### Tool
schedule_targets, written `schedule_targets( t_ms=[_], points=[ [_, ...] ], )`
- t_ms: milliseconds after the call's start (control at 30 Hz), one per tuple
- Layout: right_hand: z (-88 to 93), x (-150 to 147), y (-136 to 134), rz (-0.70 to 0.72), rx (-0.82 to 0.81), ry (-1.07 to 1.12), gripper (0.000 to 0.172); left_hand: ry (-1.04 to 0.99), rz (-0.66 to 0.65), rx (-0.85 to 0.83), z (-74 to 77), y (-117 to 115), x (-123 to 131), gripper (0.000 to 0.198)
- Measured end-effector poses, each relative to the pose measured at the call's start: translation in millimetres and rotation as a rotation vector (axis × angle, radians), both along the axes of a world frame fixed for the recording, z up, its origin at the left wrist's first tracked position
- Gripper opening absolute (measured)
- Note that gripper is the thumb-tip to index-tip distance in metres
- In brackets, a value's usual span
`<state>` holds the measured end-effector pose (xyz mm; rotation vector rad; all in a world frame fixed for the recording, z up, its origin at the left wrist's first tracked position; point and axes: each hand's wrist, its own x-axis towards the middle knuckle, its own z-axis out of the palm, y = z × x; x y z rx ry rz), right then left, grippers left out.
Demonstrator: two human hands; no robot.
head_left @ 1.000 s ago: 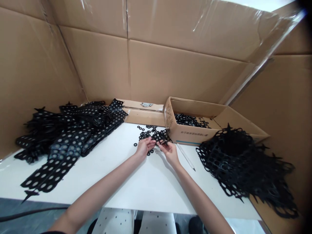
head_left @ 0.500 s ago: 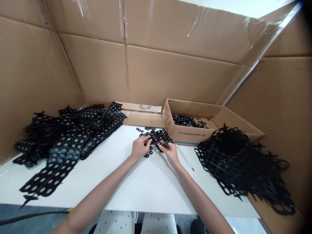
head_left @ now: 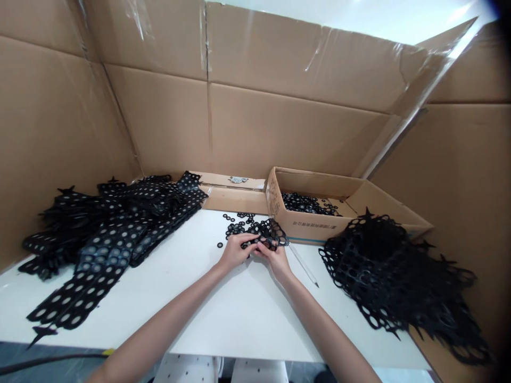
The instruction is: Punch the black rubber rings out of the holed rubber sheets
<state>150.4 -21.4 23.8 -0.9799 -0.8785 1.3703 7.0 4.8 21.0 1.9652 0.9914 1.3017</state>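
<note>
Between my two hands is a black perforated rubber sheet (head_left: pixel 280 234), its far end standing up in a curl with open holes. My left hand (head_left: pixel 236 251) pinches the near-left edge of it, fingers closed. Close beside, my right hand (head_left: pixel 276 258) grips the same sheet with thumb and fingers; the fingertips of both hands almost meet. Loose black rings (head_left: pixel 235 229) lie on the white table behind and left of the hands, and one single ring (head_left: pixel 220 245) lies apart. Part of the sheet is hidden by my fingers.
A heap of black strips with white-looking holes (head_left: pixel 107 244) covers the left side. At right lies a pile of black mesh sheets (head_left: pixel 383 266). Behind it stands a cardboard box (head_left: pixel 307 226) holding black rings. A white pen-like stick (head_left: pixel 304 265) lies right of my hands. Cardboard walls (head_left: pixel 279 127) surround the table.
Both hands have drawn closer together, and the sheet has been turned and curled up at its far end. More loose rings show left of the hands. The view has tilted slightly upward.
</note>
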Motion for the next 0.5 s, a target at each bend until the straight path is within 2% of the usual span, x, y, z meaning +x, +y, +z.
schedule_targets(
  t_ms=[200,333,400,500],
  points=[
    [-6.0,5.7,2.6,0.009,0.155,-0.353,0.032,0.081,-0.151,-0.177,12.2,0.9,-7.6,0.027],
    [-7.2,9.7,3.4,0.027,0.268,-0.503,0.031,0.091,-0.246,-0.282,17.0,2.8,-13.5,0.029],
    [-8.6,11.5,4.8,0.023,0.332,-0.564,0.03,0.085,-0.259,-0.299,17.4,3.3,-15.5,0.03],
    [-13.6,13.7,7.9,0.024,0.404,-0.665,0.029,0.121,-0.201,-0.245,18.7,2.2,-17.1,0.027]
  ],
)
